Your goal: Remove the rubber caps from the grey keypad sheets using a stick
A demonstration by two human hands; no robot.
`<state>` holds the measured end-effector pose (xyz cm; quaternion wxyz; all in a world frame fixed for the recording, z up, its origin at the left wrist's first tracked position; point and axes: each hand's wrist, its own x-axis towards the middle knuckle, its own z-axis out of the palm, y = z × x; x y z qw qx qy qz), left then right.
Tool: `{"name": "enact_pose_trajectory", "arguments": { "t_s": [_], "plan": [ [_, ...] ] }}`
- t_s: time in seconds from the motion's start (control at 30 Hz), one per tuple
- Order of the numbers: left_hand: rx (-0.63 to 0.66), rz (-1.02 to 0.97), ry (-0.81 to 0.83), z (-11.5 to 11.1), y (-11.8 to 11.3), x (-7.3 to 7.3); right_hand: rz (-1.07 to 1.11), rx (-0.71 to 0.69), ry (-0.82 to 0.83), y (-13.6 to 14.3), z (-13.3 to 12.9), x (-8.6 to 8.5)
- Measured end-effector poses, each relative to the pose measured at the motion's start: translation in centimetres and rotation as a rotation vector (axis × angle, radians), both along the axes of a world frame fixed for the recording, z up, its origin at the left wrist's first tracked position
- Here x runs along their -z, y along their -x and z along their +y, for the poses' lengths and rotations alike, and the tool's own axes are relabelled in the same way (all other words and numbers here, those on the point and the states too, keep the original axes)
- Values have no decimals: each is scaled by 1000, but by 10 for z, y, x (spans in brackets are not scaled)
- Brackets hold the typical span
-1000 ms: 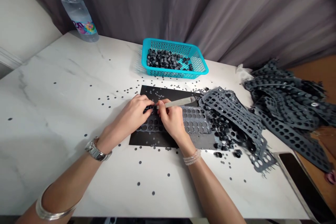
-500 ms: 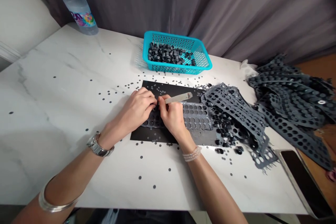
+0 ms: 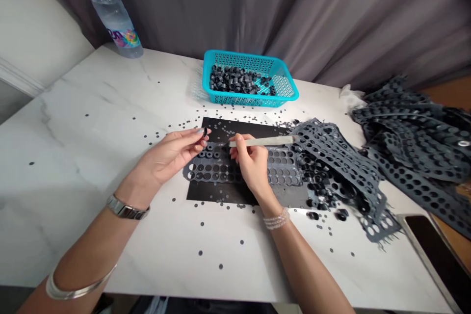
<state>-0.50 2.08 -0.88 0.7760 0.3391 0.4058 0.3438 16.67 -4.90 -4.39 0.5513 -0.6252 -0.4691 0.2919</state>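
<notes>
Left hand [image 3: 171, 157]: pinching a small black cylindrical part [image 3: 205, 132], in front of the turquoise basket [image 3: 253, 100].
Right hand [image 3: 254, 161]: gripping a pale stick-like tool [image 3: 274, 141], also before the basket.
Perforated sheet [image 3: 281, 171]: on the black mat [image 3: 206, 192], before the basket.
Bottle label [image 3: 125, 38]: left of the basket; purple lettering, not fully readable.

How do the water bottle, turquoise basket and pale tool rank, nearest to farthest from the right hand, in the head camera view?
1. Pale tool, held in the right hand.
2. Turquoise basket, beyond the hand.
3. Water bottle, far back to the left.
</notes>
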Motion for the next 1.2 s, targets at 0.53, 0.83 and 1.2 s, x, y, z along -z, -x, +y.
{"name": "enact_pose_trajectory", "arguments": {
  "t_s": [0.53, 0.83, 1.2],
  "plan": [
    [-15, -196, 257, -9, -4, -12, 21, 41, 10, 0, -3, -4],
    [-6, -207, 259, -12, -5, -18, 23, 36, 12, 1, -4, -3],
    [-44, -287, 319, -8, -4, -20, 5, 29, 18, -1, -4, -1]
  ]
}}
